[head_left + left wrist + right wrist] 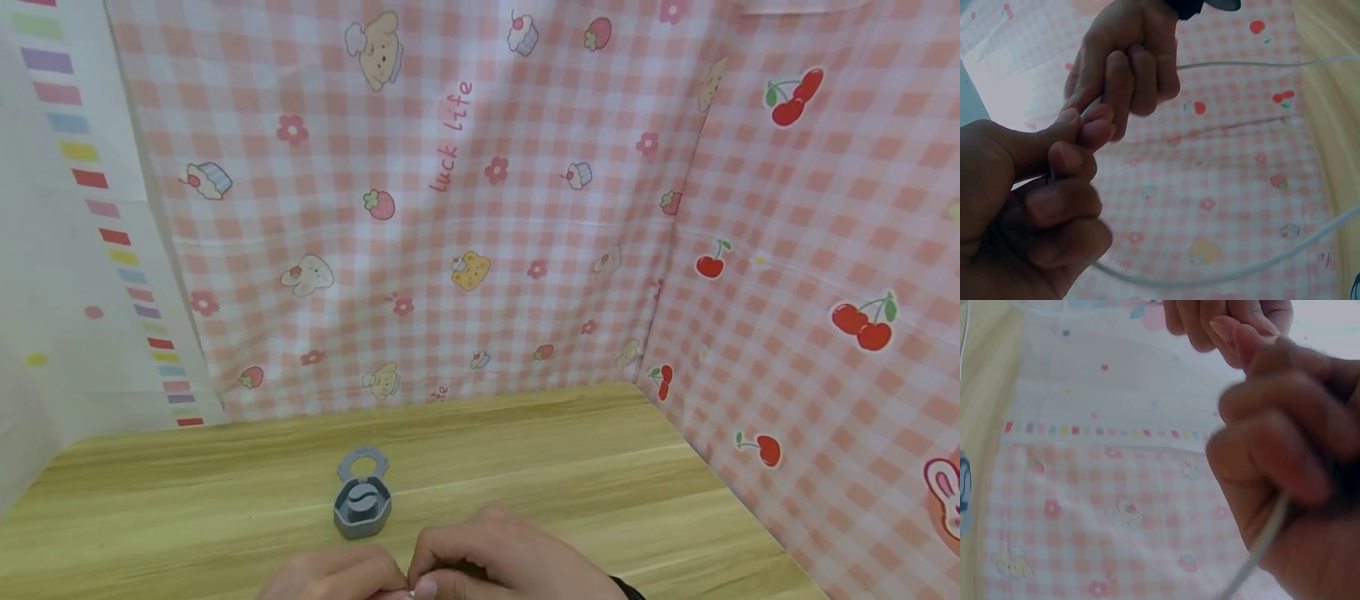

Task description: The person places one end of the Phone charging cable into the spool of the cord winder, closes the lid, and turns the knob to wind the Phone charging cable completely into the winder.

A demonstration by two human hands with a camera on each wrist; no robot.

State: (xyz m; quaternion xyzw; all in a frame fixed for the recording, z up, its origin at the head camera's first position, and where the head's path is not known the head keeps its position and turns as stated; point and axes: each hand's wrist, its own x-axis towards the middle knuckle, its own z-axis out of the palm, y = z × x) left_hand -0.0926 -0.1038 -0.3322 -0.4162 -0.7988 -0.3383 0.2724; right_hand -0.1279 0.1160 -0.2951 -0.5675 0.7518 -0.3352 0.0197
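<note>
At the bottom edge of the head view, my left hand (337, 575) and right hand (510, 554) meet with fingertips close together. Both have curled fingers around a thin white cable (1172, 284). In the left wrist view, one length leaves below the left hand's fingers and another runs from behind the right hand. The right wrist view also has the cable (1260, 550) coming out of the right fist. Thumbs and forefingers pinch at the meeting point; what lies between them is mostly hidden. Beyond the hands a grey hexagonal case (352, 527) stands on the table, its ring-shaped lid (345, 469) raised.
The wood-grain table (525, 467) reaches back to a pink checked cloth (420, 333). Another checked cloth with cherries (795, 375) hangs along the right side. White cloth (60, 317) covers the left.
</note>
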